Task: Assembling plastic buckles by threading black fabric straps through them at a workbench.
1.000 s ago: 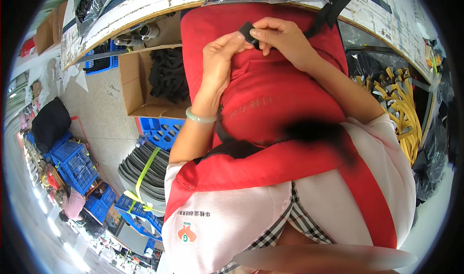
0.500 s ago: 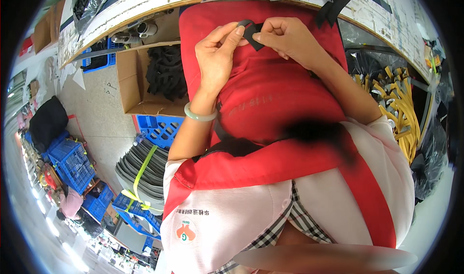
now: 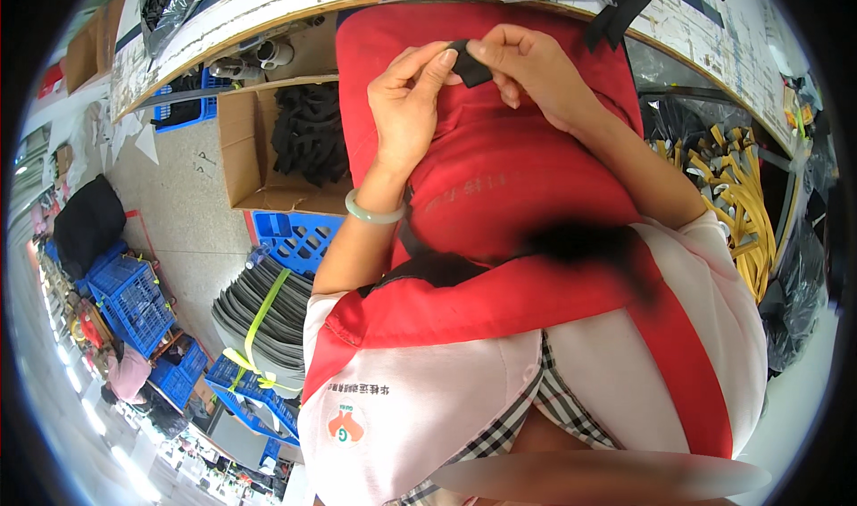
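A small black strip of what looks like webbing or fabric is held over the red apron on my lap. My left hand pinches its left end between thumb and forefinger. At the upper edge of the strip, my right hand has thumb and forefinger closed on it, with the other fingers curled below. Part of the strip is hidden behind the fingertips. A pale bangle circles my left wrist.
A worn white table curves along the far side. To the left stands a cardboard box of black strips, with a blue crate and strapped dark sheets nearer. Yellow-edged strips hang at right.
My right fingers have moved up and slightly left, onto the upper edge of the black strip. The strip shows less curl at its top. My left hand has shifted slightly right.
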Demonstrator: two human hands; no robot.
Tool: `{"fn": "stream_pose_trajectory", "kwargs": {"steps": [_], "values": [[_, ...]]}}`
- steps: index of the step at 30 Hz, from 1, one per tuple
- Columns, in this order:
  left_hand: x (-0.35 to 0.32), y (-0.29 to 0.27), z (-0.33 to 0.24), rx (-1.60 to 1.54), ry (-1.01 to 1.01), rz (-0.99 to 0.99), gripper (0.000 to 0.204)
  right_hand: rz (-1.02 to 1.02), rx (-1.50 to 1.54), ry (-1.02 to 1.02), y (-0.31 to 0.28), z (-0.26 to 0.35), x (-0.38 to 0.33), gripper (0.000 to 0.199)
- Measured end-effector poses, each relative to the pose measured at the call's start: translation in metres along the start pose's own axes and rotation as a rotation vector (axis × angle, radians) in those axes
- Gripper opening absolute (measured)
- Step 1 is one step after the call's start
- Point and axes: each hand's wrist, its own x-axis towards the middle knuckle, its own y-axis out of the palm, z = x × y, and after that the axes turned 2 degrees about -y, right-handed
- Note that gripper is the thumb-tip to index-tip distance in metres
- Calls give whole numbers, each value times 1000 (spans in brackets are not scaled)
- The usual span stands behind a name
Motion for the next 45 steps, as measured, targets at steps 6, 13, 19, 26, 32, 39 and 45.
{"fn": "stream_pose_trajectory", "kwargs": {"steps": [6,13,19,26,32,39,45], "values": [[-3,-19,-20,54,21,107,13,352,344,235,-12,0,8,18],[-47,-128,-117,776,-6,-189,20,41,-9,-40,-24,-9,26,17],[0,-97,-96,543,82,-169,36,355,-182,62,-17,-40,24,20],[169,40,-31,1101,477,101,57,394,-259,2,-22,-39,30,20],[207,74,0,1558,369,133,75,300,-187,40,-48,-45,34,19],[215,83,10,1097,441,231,36,367,-213,45,-48,-47,38,19],[240,79,-8,145,-196,97,19,337,-219,24,-51,-47,41,19]]}}
